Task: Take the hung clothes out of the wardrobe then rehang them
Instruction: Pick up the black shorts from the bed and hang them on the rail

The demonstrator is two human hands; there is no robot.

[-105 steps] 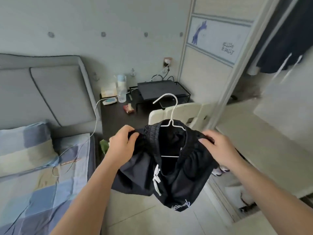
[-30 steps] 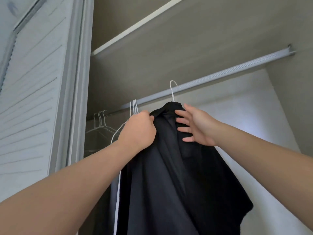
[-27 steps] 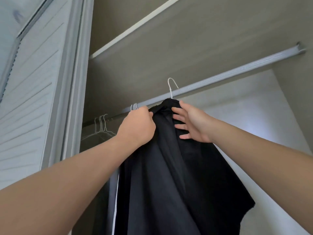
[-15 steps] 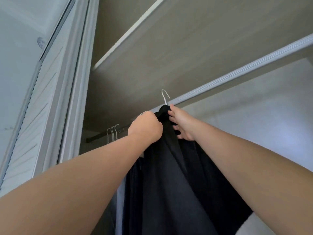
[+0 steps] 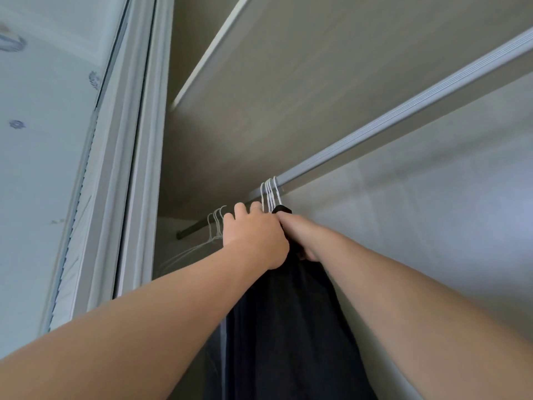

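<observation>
Up under the shelf point(image 5: 288, 67) runs the rail point(image 5: 403, 111), and a bunch of hanger hooks point(image 5: 270, 194) sits on it near the middle, with a second bunch of hangers point(image 5: 217, 220) further left along it, towards the sliding door point(image 5: 135, 140). The left hand point(image 5: 253, 238) is just left of the middle hooks and the right hand point(image 5: 300, 235) just below them, the two touching. The garment point(image 5: 288, 327) hangs straight down beneath both hands, in front of the back wall point(image 5: 432, 226).

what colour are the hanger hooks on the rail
White. The hooks over the grey rail show best in the head view.
</observation>
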